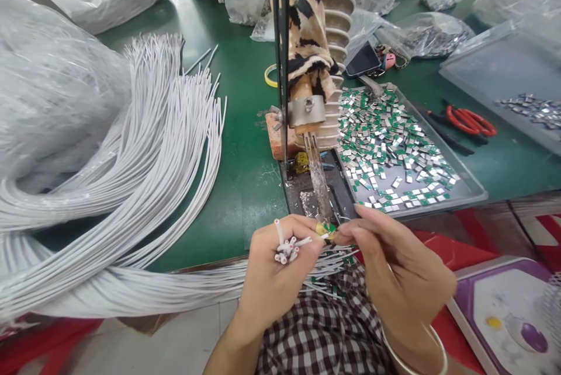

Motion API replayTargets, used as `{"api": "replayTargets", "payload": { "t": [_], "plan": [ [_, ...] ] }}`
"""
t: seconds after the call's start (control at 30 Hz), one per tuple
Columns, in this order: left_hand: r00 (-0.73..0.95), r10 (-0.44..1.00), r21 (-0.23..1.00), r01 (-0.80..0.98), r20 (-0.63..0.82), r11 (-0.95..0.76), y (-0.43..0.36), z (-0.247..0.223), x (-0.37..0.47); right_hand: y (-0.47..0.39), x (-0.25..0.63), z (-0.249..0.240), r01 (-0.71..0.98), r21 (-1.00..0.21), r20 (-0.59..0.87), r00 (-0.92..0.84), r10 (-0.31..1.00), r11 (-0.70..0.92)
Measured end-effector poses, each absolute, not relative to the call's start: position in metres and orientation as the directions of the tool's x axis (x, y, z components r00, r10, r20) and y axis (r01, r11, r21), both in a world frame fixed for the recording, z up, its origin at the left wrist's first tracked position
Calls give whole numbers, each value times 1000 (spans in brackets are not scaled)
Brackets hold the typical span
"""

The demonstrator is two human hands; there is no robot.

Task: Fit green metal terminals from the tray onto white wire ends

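Note:
My left hand (pixel 280 264) is closed around a bunch of white cables (pixel 287 251), their cut ends poking out above the thumb. One cable end reaches to the right toward a small green circuit board (pixel 328 228). My right hand (pixel 394 264) pinches at that board's right side; its fingertips partly hide the board. Directly above, the tip of a soldering iron (pixel 319 179) points down, very near the board; whether it touches I cannot tell. The iron's handle is wrapped in patterned cloth (pixel 311 36) and clamped to an upright metal stand (pixel 280 59).
Long white cables (pixel 175 159) cover the left of the green table (pixel 245 188). A clear tray (pixel 473 195) of small boards stands right of the iron, beside red-handled pliers (pixel 471 121). A ribbed hose (pixel 337 30) rises behind the iron. Finished-looking cable ends (pixel 333 270) lie over the lap.

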State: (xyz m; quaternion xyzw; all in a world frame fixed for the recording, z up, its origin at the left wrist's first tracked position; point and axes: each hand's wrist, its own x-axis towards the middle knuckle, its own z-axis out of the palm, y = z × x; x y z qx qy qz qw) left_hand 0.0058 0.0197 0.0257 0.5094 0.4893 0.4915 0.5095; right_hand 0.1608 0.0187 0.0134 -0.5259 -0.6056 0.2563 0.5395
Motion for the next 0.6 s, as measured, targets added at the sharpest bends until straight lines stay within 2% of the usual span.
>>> {"api": "replayTargets", "payload": {
  "t": [0.07, 0.23, 0.47, 0.6],
  "plan": [
    [20, 1000, 1000, -23, -14, 15, 21, 26, 6, 19, 161, 12, 362, -851, 455, 151, 877, 380],
    [-5, 1000, 999, -50, -14, 13, 22, 28, 6, 23, 158, 16, 454, -713, 616, 42, 786, 535],
    [-19, 1000, 998, -61, 23, -24, 22, 29, 7, 23, 155, 19, 520, -644, 667, 24, 744, 561],
    [6, 1000, 995, -97, 20, -19, 19, 27, 5, 20, 157, 20, 482, -670, 644, -1, 765, 565]
  ]
}}
